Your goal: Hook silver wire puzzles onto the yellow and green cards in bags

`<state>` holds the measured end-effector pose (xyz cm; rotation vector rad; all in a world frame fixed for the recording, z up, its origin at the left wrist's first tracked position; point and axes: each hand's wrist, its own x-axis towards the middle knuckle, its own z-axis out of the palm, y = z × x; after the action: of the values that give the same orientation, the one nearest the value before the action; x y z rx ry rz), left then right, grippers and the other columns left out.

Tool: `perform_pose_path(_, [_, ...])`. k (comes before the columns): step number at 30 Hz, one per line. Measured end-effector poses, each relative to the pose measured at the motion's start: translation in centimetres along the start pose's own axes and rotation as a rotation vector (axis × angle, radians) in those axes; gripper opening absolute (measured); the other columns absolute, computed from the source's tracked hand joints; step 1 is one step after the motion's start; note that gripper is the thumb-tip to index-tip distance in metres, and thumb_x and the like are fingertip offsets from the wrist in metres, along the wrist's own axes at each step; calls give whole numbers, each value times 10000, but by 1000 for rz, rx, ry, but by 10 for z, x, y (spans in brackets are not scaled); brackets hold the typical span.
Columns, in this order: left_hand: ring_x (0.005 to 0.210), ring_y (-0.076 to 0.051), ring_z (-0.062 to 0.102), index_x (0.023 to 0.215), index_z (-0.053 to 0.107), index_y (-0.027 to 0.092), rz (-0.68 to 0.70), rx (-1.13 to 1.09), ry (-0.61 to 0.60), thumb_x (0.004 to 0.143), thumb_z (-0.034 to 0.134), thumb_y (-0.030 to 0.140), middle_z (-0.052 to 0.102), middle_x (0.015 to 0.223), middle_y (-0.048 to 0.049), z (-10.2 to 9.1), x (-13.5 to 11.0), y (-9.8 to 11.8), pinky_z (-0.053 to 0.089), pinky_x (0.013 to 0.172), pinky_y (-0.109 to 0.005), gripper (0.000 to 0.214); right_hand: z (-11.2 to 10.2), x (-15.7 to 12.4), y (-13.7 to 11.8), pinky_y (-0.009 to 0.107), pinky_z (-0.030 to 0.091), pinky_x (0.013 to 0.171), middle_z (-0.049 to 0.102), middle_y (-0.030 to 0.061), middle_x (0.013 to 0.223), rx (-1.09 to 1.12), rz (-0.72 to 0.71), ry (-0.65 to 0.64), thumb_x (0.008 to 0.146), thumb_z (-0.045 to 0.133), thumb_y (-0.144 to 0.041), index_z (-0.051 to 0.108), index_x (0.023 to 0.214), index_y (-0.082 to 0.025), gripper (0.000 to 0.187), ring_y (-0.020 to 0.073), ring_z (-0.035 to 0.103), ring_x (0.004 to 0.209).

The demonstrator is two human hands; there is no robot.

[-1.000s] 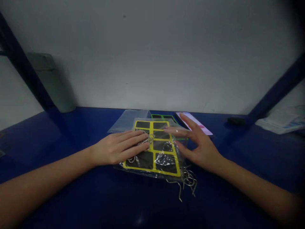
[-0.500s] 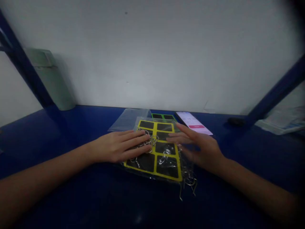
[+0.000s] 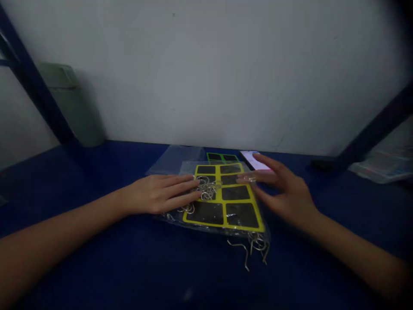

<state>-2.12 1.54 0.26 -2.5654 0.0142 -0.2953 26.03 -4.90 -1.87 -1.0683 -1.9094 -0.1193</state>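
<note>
- The left hand lies flat with its fingers straight, pressing tangled wire hooks onto a yellow-and-black grid sheet.
- The right hand is spread wide at the sheet's right edge and grips nothing. Contact is unclear.
- The sheet, in clear plastic, lies mid-table. It looks thin, floppy and slick, so it is best pinched at an edge.
- The hooks look light and likely to snag.
- A phone lies behind.

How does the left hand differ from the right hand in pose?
The left hand lies flat, fingers together, on the wire pieces; the right hand is tilted with fingers spread, at the yellow card's edge. The right hand wears a ring; the left shows none. Both are open, gripping nothing.
</note>
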Motion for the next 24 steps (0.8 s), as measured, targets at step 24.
perform_pose_path(24, [1087, -243, 483, 1100, 523, 140, 136, 49, 87, 866, 395, 133, 562, 1117, -133, -2, 2, -1, 506, 795, -328, 267, -12, 6, 17, 339, 461, 634, 578, 20, 708, 290, 154, 490, 710, 575, -271, 443, 1075, -221, 391, 195, 581, 680])
